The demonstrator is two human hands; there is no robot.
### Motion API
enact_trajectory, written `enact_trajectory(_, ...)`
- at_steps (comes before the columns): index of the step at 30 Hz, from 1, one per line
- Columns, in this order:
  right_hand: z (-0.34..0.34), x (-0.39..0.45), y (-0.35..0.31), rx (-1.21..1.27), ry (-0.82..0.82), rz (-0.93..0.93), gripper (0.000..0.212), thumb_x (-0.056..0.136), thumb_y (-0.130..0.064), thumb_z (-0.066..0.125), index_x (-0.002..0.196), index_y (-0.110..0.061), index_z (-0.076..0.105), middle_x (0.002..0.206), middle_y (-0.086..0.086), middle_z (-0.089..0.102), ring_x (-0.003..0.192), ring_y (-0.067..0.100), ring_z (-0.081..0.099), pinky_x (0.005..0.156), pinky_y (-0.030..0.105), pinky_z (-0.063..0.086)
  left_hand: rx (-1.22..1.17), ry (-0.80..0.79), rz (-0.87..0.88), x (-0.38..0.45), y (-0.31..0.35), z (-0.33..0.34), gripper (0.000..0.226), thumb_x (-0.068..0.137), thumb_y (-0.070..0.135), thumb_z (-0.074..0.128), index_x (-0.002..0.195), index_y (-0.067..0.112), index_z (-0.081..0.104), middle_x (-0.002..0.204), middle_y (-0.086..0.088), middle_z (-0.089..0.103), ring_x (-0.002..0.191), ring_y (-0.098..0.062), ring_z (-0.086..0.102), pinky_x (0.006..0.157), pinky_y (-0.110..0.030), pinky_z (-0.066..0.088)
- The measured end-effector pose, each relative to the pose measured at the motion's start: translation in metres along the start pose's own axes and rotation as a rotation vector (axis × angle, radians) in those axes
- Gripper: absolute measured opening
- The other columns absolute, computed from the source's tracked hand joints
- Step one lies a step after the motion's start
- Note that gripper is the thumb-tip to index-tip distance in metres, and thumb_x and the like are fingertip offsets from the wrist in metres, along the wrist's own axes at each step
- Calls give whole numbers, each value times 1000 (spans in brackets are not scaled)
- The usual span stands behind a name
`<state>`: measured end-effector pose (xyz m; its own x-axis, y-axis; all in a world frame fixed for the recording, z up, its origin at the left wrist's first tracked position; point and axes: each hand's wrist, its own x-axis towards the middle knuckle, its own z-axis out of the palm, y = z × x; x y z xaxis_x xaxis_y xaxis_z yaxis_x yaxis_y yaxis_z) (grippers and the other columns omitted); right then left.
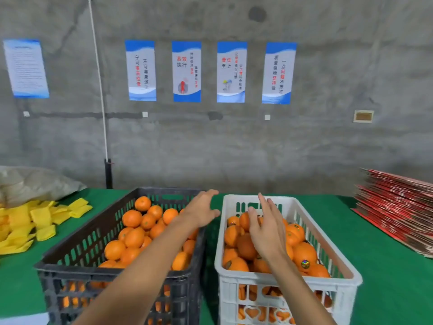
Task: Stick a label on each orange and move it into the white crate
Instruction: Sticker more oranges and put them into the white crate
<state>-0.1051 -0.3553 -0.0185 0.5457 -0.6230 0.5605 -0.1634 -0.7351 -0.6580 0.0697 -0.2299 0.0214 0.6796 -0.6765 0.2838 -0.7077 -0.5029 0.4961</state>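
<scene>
A: White crate (276,281), right of black crate (93,276); oranges (134,238) fill both.
B: Left hand (201,211) open above black crate's far corner. Right hand (266,231) open, fingers straight, over white crate's oranges.

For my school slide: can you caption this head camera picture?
Two open hands above a black crate and white crate of oranges.

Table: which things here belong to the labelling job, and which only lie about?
Job: black crate of oranges; white crate with labelled orange; left hand and right hand, both holding nothing.
Lying about: yellow foam sleeves; red flat cartons; grey sack; wall posters.
</scene>
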Motion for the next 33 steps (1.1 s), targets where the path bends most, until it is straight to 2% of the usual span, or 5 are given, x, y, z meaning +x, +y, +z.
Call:
enact_trajectory(7,54,-4,-37,140,-103,-139,55,105,-30,53,157,-19,39,160,1,43,149,18,35,123,34,27,422,-251,-570,-47,-176,-60,60,97,30,68,151,17,44,151,-15,54,136,-33,55,111,-45,47)
enact_trajectory(17,115,-16,-70,221,-358,-217,65,102,-39,60,159,-33,30,161,-10,37,148,8,32,121,31,30,268,-461,-764,-49,-239,-70,63,100,6,63,158,2,39,155,-24,48,130,-39,61,110,-51,51)
enact_trajectory(24,103,-25,-68,215,-362,-158,60,105,-43,52,160,-31,30,161,-8,40,147,8,35,118,27,29,433,-152,-534,-59,-184,-90,58,86,18,78,137,14,50,134,-15,55,112,-36,69,95,-45,59)
enact_trajectory(28,80,-45,-84,287,-320,-200,60,104,-57,46,158,-35,32,159,-14,41,146,3,36,120,32,34,76,355,-106,-92,-112,-85,64,80,44,83,135,29,55,130,3,49,114,-22,60,98,-39,49)
enact_trajectory(33,39,-85,-93,412,-127,-219,52,98,-68,47,140,-38,53,133,-16,63,121,4,60,99,33,55,-127,449,424,-164,-20,-28,57,84,46,78,135,41,54,129,21,42,106,2,57,76,-11,51)
